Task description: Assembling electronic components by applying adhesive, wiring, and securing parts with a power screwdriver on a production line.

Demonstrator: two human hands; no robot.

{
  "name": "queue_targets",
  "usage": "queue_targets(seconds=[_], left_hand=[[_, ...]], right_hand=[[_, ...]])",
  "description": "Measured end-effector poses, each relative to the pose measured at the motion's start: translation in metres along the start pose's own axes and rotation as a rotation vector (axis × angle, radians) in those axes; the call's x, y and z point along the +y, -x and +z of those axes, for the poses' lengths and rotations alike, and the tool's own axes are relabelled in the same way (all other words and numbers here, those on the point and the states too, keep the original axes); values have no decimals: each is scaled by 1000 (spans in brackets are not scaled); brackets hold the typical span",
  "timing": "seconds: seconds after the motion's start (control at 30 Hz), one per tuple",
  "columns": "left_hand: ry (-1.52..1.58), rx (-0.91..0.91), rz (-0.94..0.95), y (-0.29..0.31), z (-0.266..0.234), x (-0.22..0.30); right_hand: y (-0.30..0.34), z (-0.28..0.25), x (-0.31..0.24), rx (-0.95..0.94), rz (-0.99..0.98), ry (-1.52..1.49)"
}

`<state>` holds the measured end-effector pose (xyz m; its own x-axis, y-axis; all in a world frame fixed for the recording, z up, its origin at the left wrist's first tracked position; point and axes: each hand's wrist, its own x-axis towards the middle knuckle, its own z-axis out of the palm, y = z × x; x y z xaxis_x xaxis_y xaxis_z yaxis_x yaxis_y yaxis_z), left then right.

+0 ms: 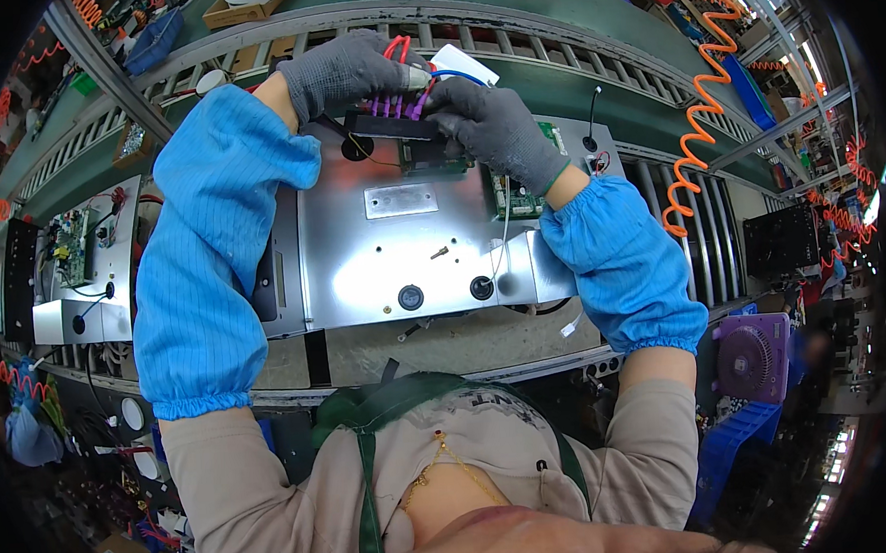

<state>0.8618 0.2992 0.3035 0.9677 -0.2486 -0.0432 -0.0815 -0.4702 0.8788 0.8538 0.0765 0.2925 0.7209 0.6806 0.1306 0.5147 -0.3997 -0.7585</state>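
Note:
A silver sheet-metal panel (346,246) lies in front of me on the roller line. At its far edge is a black block (390,126) with a row of purple wire terminals (386,107) along it. My left hand (352,73), in a grey glove, is closed with its fingertips on the red wires (398,49) above the terminals. My right hand (501,133), gloved too, has thumb and fingers closed at the block's right end. A blue wire (461,75) and a white tag (465,65) show behind its fingers. The exact contact is partly hidden.
A green circuit board (519,197) sits on the panel beneath my right wrist. Another panel with a board (78,236) stands at the left. Orange coiled hoses (700,113) hang at the right. A purple fan (751,357) is at the lower right, above a blue bin (737,441).

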Motion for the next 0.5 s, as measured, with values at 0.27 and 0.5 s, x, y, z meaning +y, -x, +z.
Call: queue_targets(seconds=[0.27,0.5], left_hand=[[23,-9,-13,5,2,9],[28,19,-10,6,2,10]], right_hand=[[3,-10,6,-27,-60,138],[42,-2,-34,-675,-106,514]])
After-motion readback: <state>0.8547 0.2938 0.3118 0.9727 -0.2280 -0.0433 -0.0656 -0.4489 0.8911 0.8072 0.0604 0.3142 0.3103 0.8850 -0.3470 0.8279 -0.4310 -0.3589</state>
